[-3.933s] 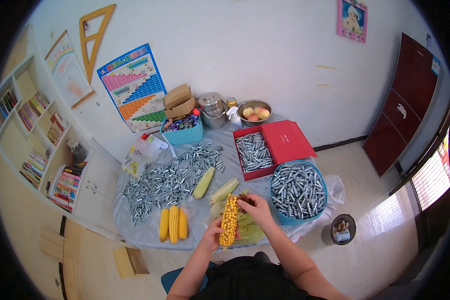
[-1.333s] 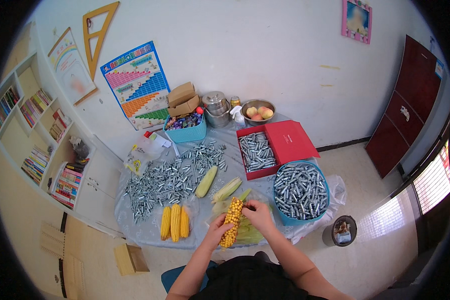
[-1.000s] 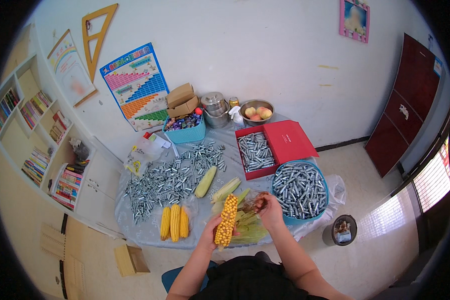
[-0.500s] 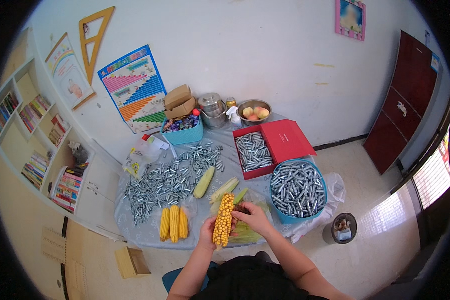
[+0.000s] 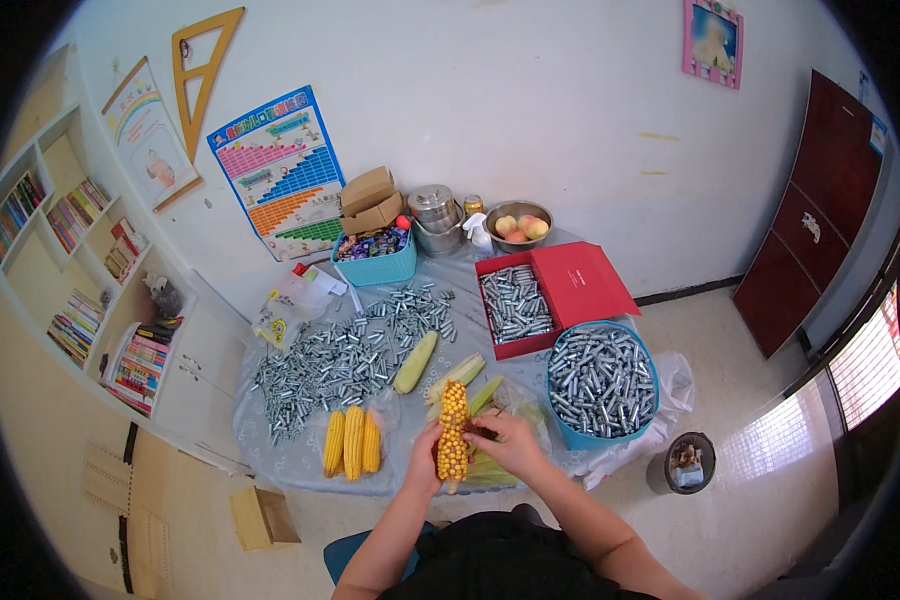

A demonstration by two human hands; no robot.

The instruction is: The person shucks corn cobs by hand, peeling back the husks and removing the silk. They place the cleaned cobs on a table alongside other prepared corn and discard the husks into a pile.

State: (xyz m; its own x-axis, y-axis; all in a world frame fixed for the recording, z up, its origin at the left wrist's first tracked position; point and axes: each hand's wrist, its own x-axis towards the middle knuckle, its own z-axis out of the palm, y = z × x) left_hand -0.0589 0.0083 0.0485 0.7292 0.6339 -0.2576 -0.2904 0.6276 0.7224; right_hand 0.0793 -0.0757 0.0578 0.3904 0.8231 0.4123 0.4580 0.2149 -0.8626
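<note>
An ear of corn (image 5: 453, 430) with spaced yellow-orange kernels stands nearly upright between my hands. My left hand (image 5: 424, 464) is closed around its lower left side. The fingers of my right hand (image 5: 510, 443) are bent together against the ear's right side; what they pinch, if anything, is hidden. Green husks (image 5: 489, 472) lie on the table beneath my right hand. Just beyond the ear is a partly husked pale corn cob (image 5: 457, 376), and another pale ear (image 5: 415, 362) lies to its left. Husked yellow corn ears (image 5: 353, 443) rest left of my left hand.
Many metal cylinders (image 5: 345, 362) are strewn over the table's left side. More fill a red box (image 5: 516, 347) and a blue basket (image 5: 554, 425) on the right. At the back stand a light-blue basket (image 5: 378, 269), a metal pot (image 5: 436, 215) and a fruit bowl (image 5: 545, 236). A bin (image 5: 658, 470) sits on the floor.
The ear has turned more upright. My right fingers have shifted along its side, and the dark reddish tuft beside them no longer shows clearly. The whole view has shifted slightly.
</note>
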